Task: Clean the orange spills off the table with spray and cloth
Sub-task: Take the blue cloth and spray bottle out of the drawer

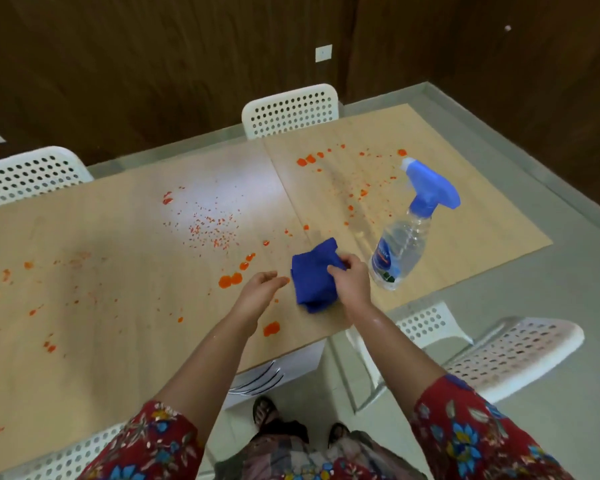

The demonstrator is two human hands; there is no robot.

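A folded blue cloth (313, 274) lies near the front edge of the light wooden table (118, 271). My right hand (353, 284) pinches the cloth's right side. Just left of the cloth, my left hand (262, 289) hovers with its fingers apart and nothing in it. A clear spray bottle (406, 237) with a blue trigger head stands upright to the right of the cloth, untouched. Orange spills (230, 280) are scattered across the tabletop: large blobs near my left hand, fine specks in the middle, more blobs at the far right and left.
White perforated chairs stand around the table: one at the far side (291, 110), one at the far left (28, 174), one at the near right (492, 355) and one at the near left (63, 459). A dark wooden wall is behind. My feet stand on a pale tiled floor (551, 393).
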